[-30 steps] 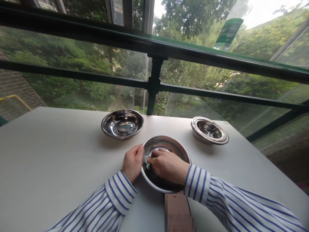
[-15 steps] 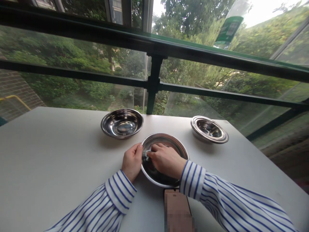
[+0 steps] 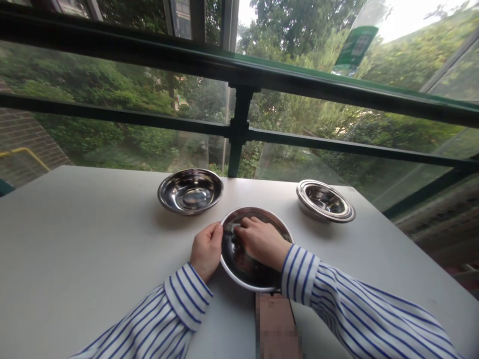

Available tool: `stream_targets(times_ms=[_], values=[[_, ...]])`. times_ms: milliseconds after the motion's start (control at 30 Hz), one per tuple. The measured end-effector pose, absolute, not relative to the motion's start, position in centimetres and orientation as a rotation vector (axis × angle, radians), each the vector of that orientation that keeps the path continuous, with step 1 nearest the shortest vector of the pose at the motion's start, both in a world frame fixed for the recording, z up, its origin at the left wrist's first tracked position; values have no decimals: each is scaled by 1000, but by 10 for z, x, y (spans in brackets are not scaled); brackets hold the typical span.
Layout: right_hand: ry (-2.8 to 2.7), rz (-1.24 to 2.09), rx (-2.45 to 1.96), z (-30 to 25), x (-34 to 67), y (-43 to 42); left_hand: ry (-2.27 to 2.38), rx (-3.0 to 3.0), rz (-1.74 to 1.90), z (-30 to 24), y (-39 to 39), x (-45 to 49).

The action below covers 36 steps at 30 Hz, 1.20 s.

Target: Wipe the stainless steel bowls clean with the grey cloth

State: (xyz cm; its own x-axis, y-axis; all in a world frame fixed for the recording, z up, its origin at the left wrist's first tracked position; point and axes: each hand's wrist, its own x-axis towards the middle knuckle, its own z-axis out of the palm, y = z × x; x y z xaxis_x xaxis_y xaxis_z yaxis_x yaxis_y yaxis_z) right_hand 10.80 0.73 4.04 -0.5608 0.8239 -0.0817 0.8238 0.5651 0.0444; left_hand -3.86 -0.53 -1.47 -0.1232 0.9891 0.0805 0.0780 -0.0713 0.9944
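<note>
A shiny steel bowl [image 3: 236, 263] sits in front of me on the white table, its wall dark with reflections. My left hand [image 3: 207, 248] is closed on the bowl's left rim, thumb on top of the edge. Inside the bowl is my right hand [image 3: 263, 242], its fingers curled and pressed together near the inner left wall. What these fingers hold, if anything, is hidden. Just below the bowl lies a flat pinkish-brown phone-shaped object [image 3: 276, 324], partly pixelated and partly beside my right cuff.
A second steel bowl [image 3: 194, 207] stands at the back left of the table [image 3: 93, 249]. More steel bowls, apparently nested [image 3: 318, 213], are at the back right. Behind the table runs a dark green railing [image 3: 239, 124] with glass, bearing a green-labelled plastic bottle [image 3: 355, 47].
My right hand has shifted slightly right and up within the bowl. The small white bit that showed by its fingertips is no longer visible. My left hand stays on the rim.
</note>
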Motion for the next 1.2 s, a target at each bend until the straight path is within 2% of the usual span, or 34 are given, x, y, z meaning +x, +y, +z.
stream_targets(times_ms=[433, 833, 1067, 1200], values=[[2664, -11, 1445, 43, 123, 14, 1331, 1241, 1333, -15, -8, -38], [2835, -172, 973, 52, 109, -10, 1365, 1228, 1360, -12, -5, -36], [2793, -96, 1237, 43, 102, -5, 1354, 1247, 1336, -10, -4, -37], [2781, -104, 1189, 45, 102, -6, 1356, 1240, 1339, -9, -5, -37]])
